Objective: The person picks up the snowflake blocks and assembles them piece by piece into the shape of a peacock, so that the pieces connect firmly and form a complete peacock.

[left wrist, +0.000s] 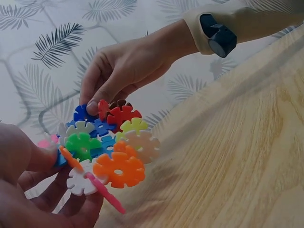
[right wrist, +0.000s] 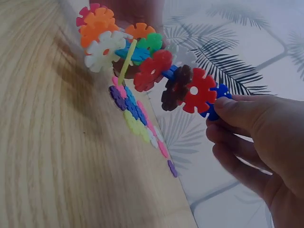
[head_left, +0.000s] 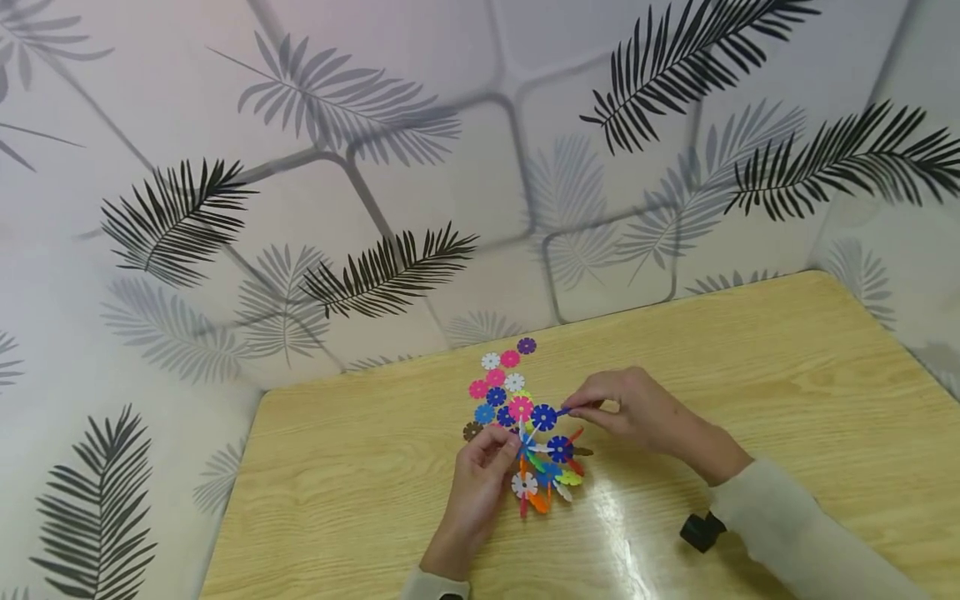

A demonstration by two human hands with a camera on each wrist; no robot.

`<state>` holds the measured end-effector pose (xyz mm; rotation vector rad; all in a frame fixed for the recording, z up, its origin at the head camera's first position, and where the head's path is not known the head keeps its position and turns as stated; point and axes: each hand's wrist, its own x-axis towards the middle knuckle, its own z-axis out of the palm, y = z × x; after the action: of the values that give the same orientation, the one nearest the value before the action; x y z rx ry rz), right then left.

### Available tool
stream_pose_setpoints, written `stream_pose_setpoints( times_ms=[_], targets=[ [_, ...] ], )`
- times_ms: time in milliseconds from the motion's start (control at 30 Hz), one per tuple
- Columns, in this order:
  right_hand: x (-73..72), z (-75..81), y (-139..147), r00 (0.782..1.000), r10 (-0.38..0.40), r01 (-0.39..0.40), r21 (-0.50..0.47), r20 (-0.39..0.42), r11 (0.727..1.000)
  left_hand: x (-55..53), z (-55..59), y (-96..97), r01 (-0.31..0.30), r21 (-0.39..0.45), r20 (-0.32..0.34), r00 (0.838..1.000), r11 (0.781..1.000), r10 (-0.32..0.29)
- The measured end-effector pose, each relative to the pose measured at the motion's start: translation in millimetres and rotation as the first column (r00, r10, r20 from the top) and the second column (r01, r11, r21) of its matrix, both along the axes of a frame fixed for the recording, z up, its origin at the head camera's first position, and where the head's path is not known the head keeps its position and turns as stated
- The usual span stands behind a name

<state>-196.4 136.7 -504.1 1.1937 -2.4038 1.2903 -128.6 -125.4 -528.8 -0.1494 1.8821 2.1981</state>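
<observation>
My left hand [head_left: 483,479] holds a cluster of interlocked plastic snowflake discs in many colours, its thumb and fingers gripping the left side. In the left wrist view an orange disc [left wrist: 118,170], a green disc [left wrist: 81,146] and a white disc [left wrist: 81,181] stand out at various angles. My right hand [head_left: 637,412] pinches a dark blue disc [right wrist: 219,102] between thumb and fingers at the cluster's right side. Close by that disc in the right wrist view are a red disc [right wrist: 202,91] and a brown disc [right wrist: 176,90]. Whether the pinched disc is slotted in cannot be told.
Loose discs lie flat on the wooden table [head_left: 337,500] behind the cluster, among them a purple disc [head_left: 527,345], a pink disc [head_left: 478,389] and a brown one [head_left: 472,431]. A leaf-patterned wall [head_left: 450,200] rises along the table's far edge.
</observation>
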Motion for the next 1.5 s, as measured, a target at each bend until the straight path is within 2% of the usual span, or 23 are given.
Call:
stream_pose_setpoints(
  times_ms=[233,400,567,700,833,967,1100,1200,1300,1400,1500],
  targets=[
    [6.9,2.7,-1,0.987,-0.006,0.013,0.039,-0.159,0.999,1.0,3.0,-1.5,0.015,-0.072,-0.004,1.000,0.997,-0.015],
    [10.8,2.5,-3,0.961,-0.006,0.034,0.094,-0.276,0.995,2.4,5.1,-1.3,0.016,-0.098,-0.016,1.000,0.995,-0.018],
    [11.0,-1.8,-2,0.950,0.001,0.019,0.061,-0.312,0.998,1.8,8.3,-1.5,0.019,-0.110,-0.020,1.000,0.994,-0.022],
    [11.6,-2.3,0,0.959,-0.009,0.013,0.013,-0.282,1.000,-1.5,9.7,-1.4,-0.001,-0.115,-0.026,1.000,0.993,-0.002],
    [13.1,-0.4,1,0.976,-0.015,0.018,0.015,-0.216,1.000,-3.8,9.4,-0.8,-0.045,-0.105,-0.016,0.999,0.993,0.044],
    [15.1,-0.4,3,0.993,-0.027,0.029,0.014,-0.115,0.999,-5.0,8.5,-0.5,-0.065,-0.107,-0.005,0.998,0.992,0.065],
    [11.5,-3.5,4,0.997,-0.052,0.053,-0.021,0.063,0.998,-5.8,6.2,-2.1,-0.070,-0.098,-0.005,0.998,0.993,0.070],
    [-1.8,-8.6,-2,0.972,-0.100,0.109,-0.030,0.212,0.994,-5.6,4.4,-3.6,-0.072,-0.086,-0.002,0.997,0.994,0.072],
    [-24.6,-16.1,-14,0.944,-0.165,0.161,0.038,0.287,0.986,-5.0,2.8,-4.4,-0.073,-0.072,0.015,0.997,0.995,0.074],
    [-49.6,-23.3,-31,0.930,-0.234,0.187,0.184,0.282,0.965,-4.2,1.6,-3.9,-0.073,-0.059,0.020,0.997,0.996,0.075],
    [-71.5,-29.4,-48,0.933,-0.294,0.211,0.347,0.206,0.914,-3.9,1.6,-1.4,-0.068,-0.056,0.010,0.998,0.996,0.068]
  ],
)
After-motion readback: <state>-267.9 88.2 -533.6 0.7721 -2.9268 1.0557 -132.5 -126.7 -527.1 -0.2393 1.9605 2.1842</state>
